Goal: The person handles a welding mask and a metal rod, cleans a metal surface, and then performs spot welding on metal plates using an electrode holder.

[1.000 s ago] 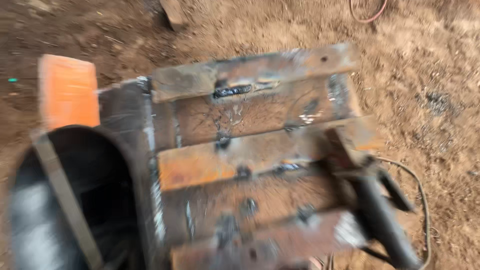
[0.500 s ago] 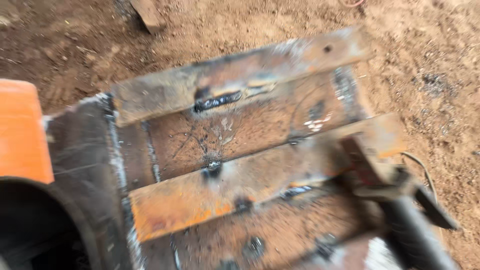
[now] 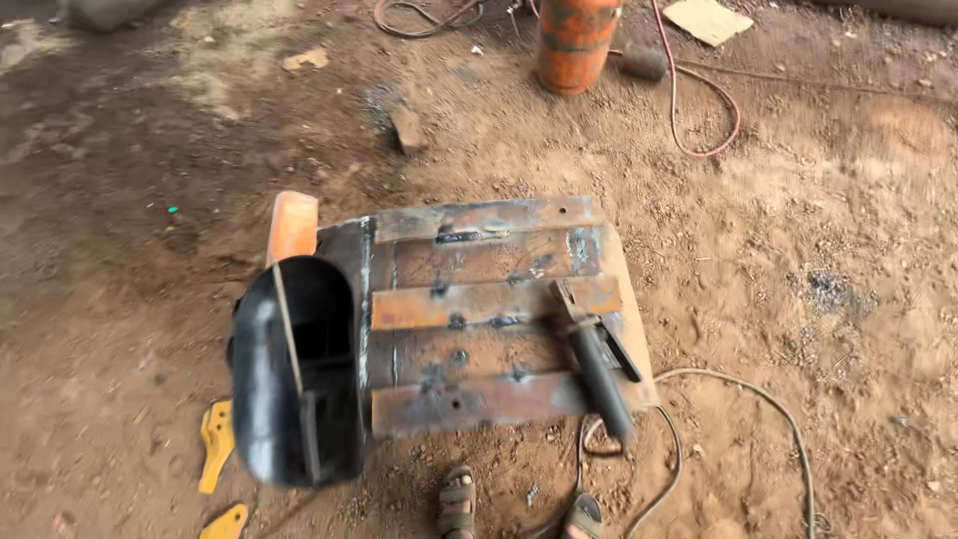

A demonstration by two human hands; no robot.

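One black welding mask (image 3: 297,374) and one electrode holder (image 3: 597,361) were laid on three rusty steel bars (image 3: 494,304); the hands were not shown.

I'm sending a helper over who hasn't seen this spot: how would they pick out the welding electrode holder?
Start at the rusty steel plate assembly lying flat on the dirt floor. At its right end, the electrode holder rests across the flat bars, its black handle pointing toward the sandalled feet. Unlike the big black welding mask at the left end, it is slim, with a cable trailing from it.
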